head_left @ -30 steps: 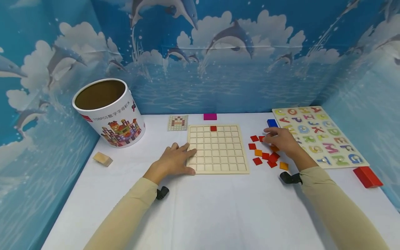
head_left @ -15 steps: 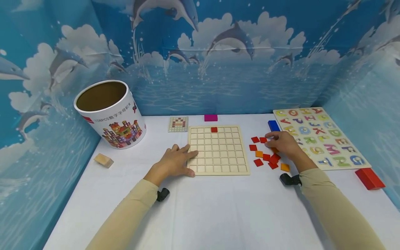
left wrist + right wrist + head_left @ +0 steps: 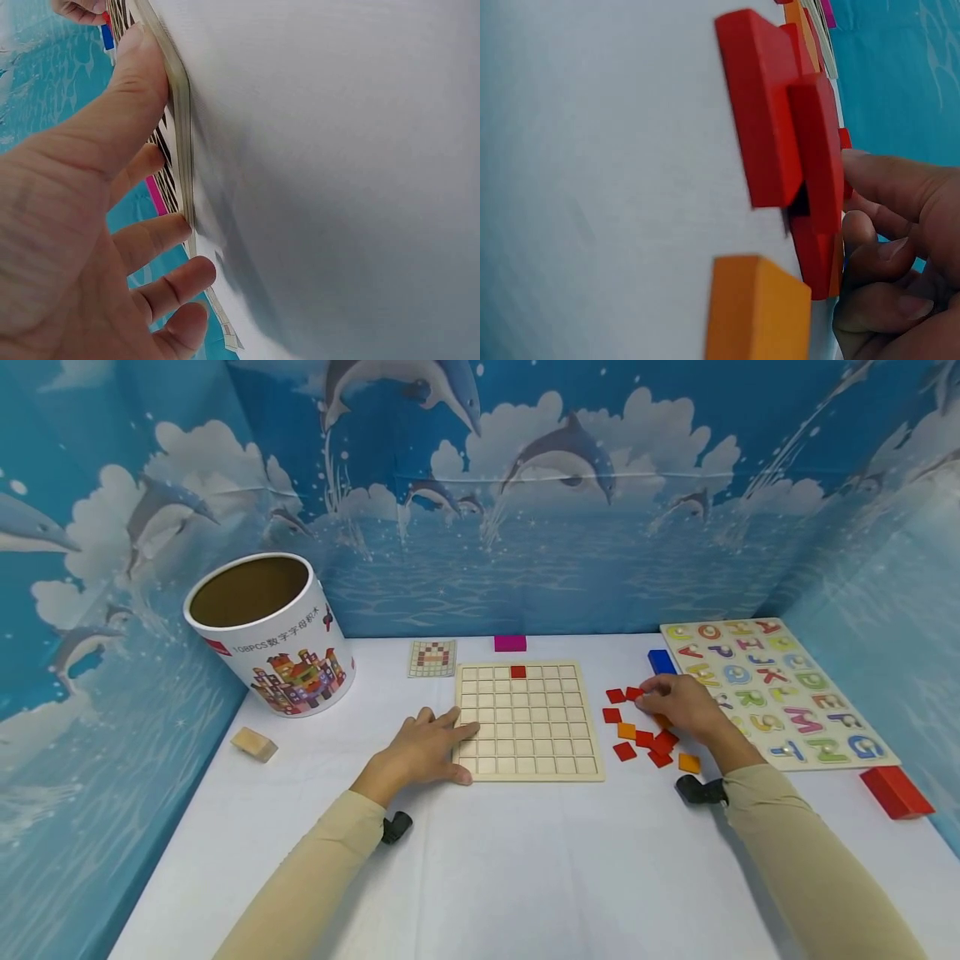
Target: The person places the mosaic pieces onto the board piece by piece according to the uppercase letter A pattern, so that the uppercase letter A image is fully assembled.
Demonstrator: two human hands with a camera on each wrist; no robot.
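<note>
My left hand (image 3: 427, 747) rests spread along the left edge of a wooden grid board (image 3: 525, 722), the index finger reaching over its squares. Seen in the left wrist view, the thumb (image 3: 139, 82) lies on the board's edge. A single red tile (image 3: 517, 672) sits in the board's top row. Right of the board, my right hand (image 3: 681, 703) pinches a red square tile (image 3: 635, 693) between thumb and index finger, its other fingers curled. Loose red tiles (image 3: 625, 751) and orange tiles (image 3: 689, 763) lie around that hand; some overlap in the right wrist view.
A small pattern card (image 3: 432, 658) and a magenta block (image 3: 510, 643) lie behind the board. At right are a blue block (image 3: 662, 662), an alphabet board (image 3: 817, 758) and a red block (image 3: 897, 792). A large tub (image 3: 300, 647) and a wooden block (image 3: 254, 744) stand left.
My right hand's fingertips have come down from just above the red tile onto it, and the tile has shifted slightly. The left hand stays on the board; the head view has drifted a little.
</note>
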